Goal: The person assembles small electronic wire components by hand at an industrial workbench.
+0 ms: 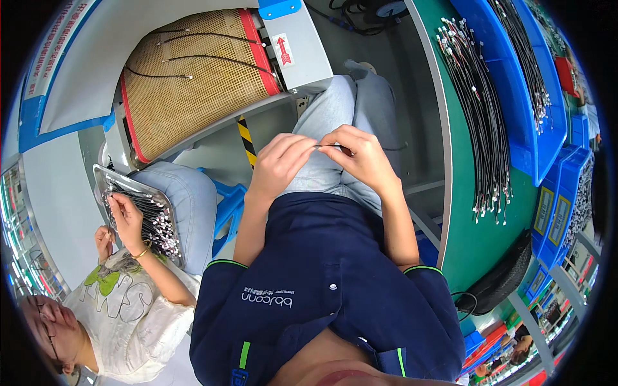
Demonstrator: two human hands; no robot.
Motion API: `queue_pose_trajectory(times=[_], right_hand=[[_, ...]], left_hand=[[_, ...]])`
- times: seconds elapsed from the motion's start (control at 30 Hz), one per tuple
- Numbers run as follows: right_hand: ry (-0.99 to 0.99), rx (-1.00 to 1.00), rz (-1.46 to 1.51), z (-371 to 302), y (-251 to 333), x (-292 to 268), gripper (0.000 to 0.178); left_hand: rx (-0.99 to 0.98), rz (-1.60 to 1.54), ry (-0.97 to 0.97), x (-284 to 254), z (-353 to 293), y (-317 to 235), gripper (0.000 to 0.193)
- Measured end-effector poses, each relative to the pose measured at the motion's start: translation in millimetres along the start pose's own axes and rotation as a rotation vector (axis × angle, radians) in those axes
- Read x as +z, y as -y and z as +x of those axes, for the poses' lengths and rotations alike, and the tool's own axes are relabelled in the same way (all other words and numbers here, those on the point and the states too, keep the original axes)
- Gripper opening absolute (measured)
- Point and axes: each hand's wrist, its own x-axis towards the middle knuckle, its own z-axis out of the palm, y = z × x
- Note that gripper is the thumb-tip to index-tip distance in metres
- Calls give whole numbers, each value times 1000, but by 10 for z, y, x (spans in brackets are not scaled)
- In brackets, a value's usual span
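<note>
Above my lap, my left hand and my right hand meet with bent fingers. Both pinch a thin black cable, a short stretch of which shows between the fingertips. A thin tail runs out past the right hand over the jeans. The fingers cover the cable's ends, so I cannot make out any connector there.
A tan mesh conveyor belt with red edges carries several black cables, ahead left. At my left a co-worker handles cables over a metal tray. On the green table at right lie a cable bundle, blue bins and a black pouch.
</note>
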Motion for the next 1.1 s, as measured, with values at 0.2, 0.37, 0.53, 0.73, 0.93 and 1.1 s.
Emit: queue_pose_trajectory(times=[0.2,0.37,0.53,0.73,0.93,1.1], right_hand=[[31,12,20,0,3,-31,8],[10,65,55,-28,-81,-101,5],[-13,88,114,-38,-61,-80,5],[51,149,117,-43,-108,-119,8],[112,199,20,-85,-158,-441,8],[82,180,-38,-119,-162,-476,11]], left_hand=[[21,-54,78,-35,-34,40,17],[-49,-64,69,-14,-21,36,16],[-61,-74,41,3,-25,44,14],[-14,-16,46,-69,6,94,14],[-202,113,19,-272,-153,293,11],[-234,88,9,-307,-178,321,10]])
